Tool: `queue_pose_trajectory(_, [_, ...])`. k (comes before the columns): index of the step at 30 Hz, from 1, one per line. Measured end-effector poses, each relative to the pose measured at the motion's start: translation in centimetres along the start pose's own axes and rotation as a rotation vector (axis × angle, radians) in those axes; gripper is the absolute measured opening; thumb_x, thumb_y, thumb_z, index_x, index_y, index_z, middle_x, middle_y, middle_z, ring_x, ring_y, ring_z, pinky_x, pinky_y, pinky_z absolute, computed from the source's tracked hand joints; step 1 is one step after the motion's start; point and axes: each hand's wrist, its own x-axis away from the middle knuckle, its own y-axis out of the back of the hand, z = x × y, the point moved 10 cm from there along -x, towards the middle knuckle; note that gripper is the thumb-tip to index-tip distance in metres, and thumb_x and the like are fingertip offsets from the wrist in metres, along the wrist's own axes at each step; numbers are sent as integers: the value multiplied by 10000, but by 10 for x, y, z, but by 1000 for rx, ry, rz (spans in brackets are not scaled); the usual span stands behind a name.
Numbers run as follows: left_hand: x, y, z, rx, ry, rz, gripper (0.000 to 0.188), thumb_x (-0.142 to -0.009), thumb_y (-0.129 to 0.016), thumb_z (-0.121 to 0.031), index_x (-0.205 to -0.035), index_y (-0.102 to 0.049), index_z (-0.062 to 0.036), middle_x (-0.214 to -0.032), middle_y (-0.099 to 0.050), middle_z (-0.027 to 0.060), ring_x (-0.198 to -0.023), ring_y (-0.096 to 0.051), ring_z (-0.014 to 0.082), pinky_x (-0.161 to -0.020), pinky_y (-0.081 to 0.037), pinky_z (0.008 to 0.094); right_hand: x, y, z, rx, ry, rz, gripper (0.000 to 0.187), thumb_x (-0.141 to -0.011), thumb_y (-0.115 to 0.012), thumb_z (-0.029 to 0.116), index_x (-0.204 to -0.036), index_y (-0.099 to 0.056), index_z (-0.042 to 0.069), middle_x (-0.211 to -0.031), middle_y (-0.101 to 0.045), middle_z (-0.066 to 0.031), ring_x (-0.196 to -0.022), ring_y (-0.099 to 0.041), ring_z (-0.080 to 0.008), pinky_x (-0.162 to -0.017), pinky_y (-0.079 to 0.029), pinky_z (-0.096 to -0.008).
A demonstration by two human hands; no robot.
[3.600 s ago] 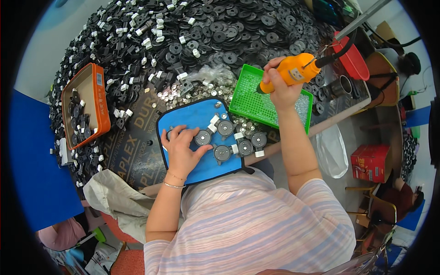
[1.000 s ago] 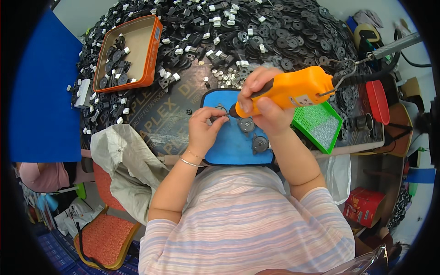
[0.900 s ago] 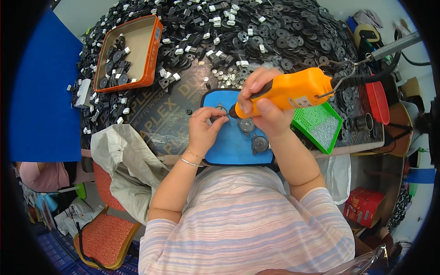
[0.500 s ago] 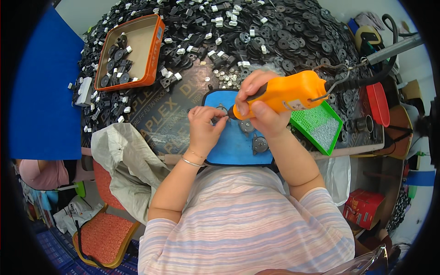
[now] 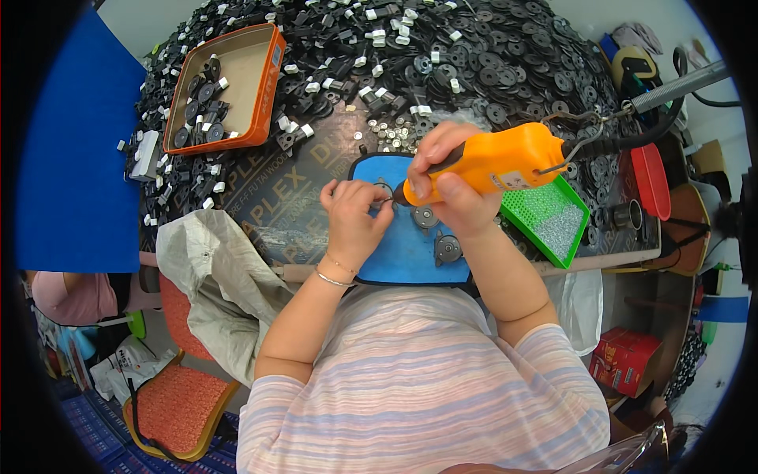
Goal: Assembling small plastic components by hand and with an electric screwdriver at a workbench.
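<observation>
Blue mat (image 5: pixel 403 253): right hand (image 5: pixel 454 197) grips orange, probably electric, screwdriver (image 5: pixel 497 162).

Single view only: a head-worn fisheye camera, looking steeply down from above the person's chest onto the table (image 5: pixel 316 186). It sits close; the striped shirt (image 5: pixel 426 387) fills the near edge, the heap of black discs (image 5: pixel 489 55) the far rim. Straight edges bow outward; corners are black. No second view shares the scene.
</observation>
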Motion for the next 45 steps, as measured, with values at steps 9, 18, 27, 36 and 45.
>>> queue_pose_trajectory(9, [2, 2, -3, -69, -24, -20, 106, -668, -670, -88, -710, -578, -117, -710, -559, -11, -769, -545, 182, -945, -286, 413, 3, -2, 1, -3, -2, 7, 203, -751, -680, 42, -918, -571, 5, -853, -572, -106, -773, -552, -163, -661, -469, -265])
queue_pose_trajectory(18, [2, 0, -2, -96, -11, -2, 99, -686, -695, -123, -699, -597, -130, -724, -572, -23, -813, -551, 186, -966, -269, 465, 5, -4, 1, 0, 4, 0, 208, -744, -677, 21, -921, -569, 4, -863, -569, -109, -780, -564, -166, -672, -476, -276])
queue_pose_trajectory(27, [3, 1, -3, -109, -15, -6, 111, -683, -707, -130, -702, -598, -133, -723, -568, -24, -820, -548, 185, -967, -263, 476, 5, -6, -1, 9, 0, 26, 213, -743, -657, 0, -936, -565, 2, -898, -563, -111, -786, -563, -166, -698, -475, -277])
queue_pose_trajectory(36, [3, -3, -2, -148, -45, 23, 138, -674, -713, -139, -749, -599, -122, -782, -574, 6, -844, -549, 199, -974, -252, 481, 3, -5, -10, 15, -25, 43, 218, -743, -646, -20, -940, -557, 7, -895, -563, -109, -780, -566, -161, -691, -474, -270])
queue_pose_trajectory(45, [6, -17, 34, 93, 127, 131, 508, -642, -810, -220, -1054, -607, 0, -935, -595, 100, -869, -549, 303, -746, -469, 370, -11, 6, -35, 144, -29, -13, 178, -780, -627, -7, -933, -538, -7, -877, -559, -126, -607, -563, -136, -575, -472, -254])
